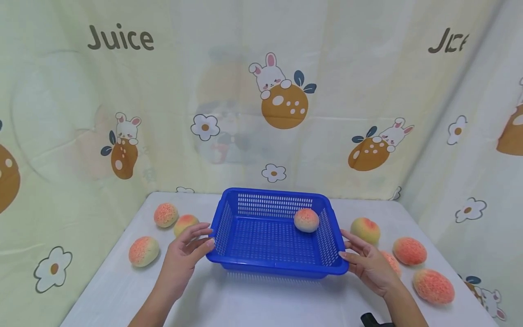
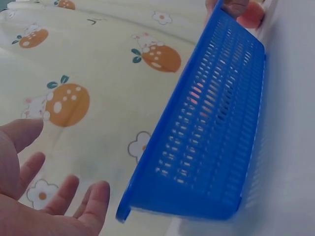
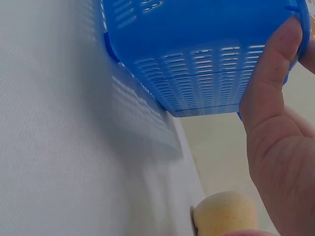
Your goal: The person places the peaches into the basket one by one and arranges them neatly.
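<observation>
In the head view, a blue basket (image 1: 273, 262) sits between the two hands over a white bench (image 1: 261, 304), with one peach (image 1: 306, 220) inside, toward its far right corner. The left hand (image 1: 185, 254) is at the left rim and the right hand (image 1: 369, 263) is at the right. Three peaches, such as the speckled one (image 1: 144, 251), lie beyond the left hand; four more, such as the reddish one (image 1: 433, 286), lie around and past the right (one partly hidden behind it). The step in hand looks like positioning the basket.

In the left wrist view, the left hand's fingers are spread and apart from the basket, its rim just beside the fingertips. If the basket is to be moved two-handed, the next move calls for the left hand to take hold of that rim; if it is already placed, for the right to let go.

In the right wrist view, the right hand pinches the basket's rim, thumb pressed on the near side. Whether the basket's base rests fully on the bench, I cannot tell. A yellowish peach (image 3: 225, 214) lies near that hand.
</observation>
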